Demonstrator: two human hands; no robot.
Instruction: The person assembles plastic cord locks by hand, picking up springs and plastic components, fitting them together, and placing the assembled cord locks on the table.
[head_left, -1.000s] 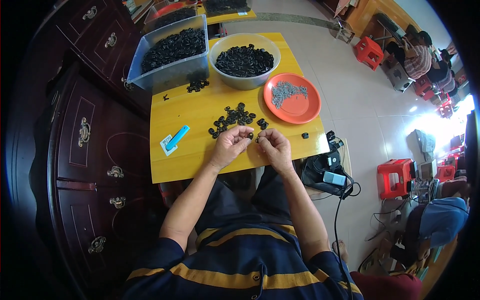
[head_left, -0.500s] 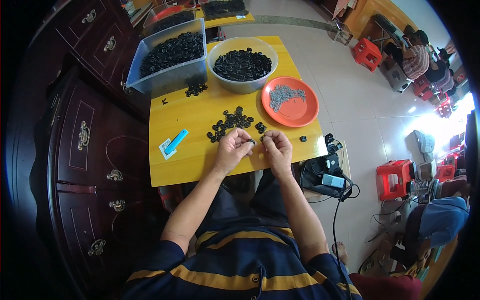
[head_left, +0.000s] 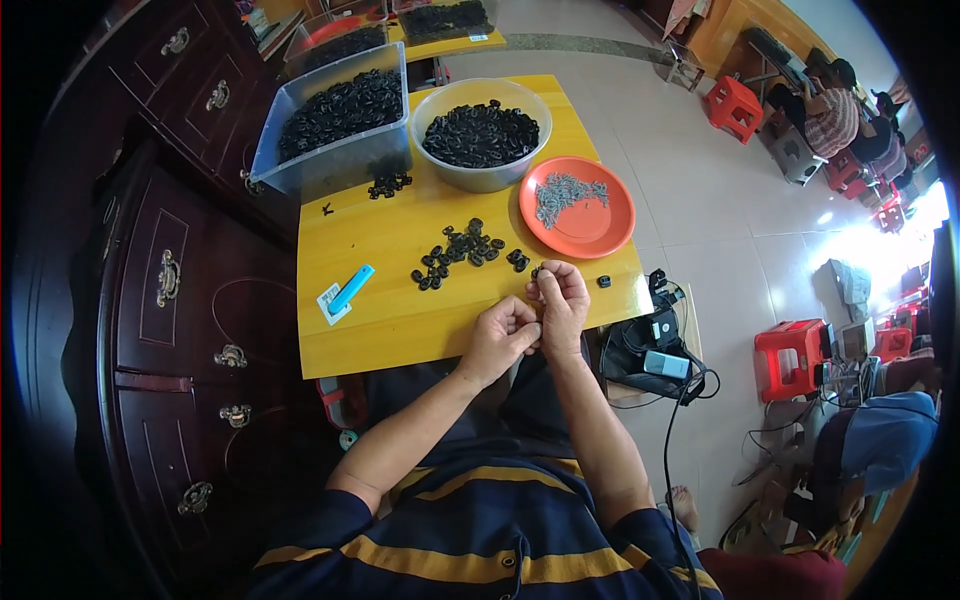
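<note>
Near the table's front edge, my right hand [head_left: 562,300] pinches a small black plastic piece [head_left: 537,271] between thumb and fingertips. My left hand [head_left: 503,337] is closed and rests against the lower side of the right hand; whatever its fingers hold is hidden. A loose pile of black oval plastic pieces [head_left: 462,248] lies on the yellow table [head_left: 390,330] beyond the hands, with a few more [head_left: 518,260] close to the right fingertips. One black piece [head_left: 604,282] sits apart at the right. An orange plate [head_left: 600,236] carries many small thin grey pieces [head_left: 567,192].
A clear bin [head_left: 345,178] and a round translucent tub [head_left: 480,176], both full of black pieces, stand at the back. A light-blue handled tool [head_left: 351,288] lies at left on a white label. Dark cabinets [head_left: 170,290] border the left; a black bag [head_left: 640,350] with cables sits at right.
My left hand has moved right and toward me, from beside the black pile to against my right hand. The right hand has barely shifted, still pinching.
</note>
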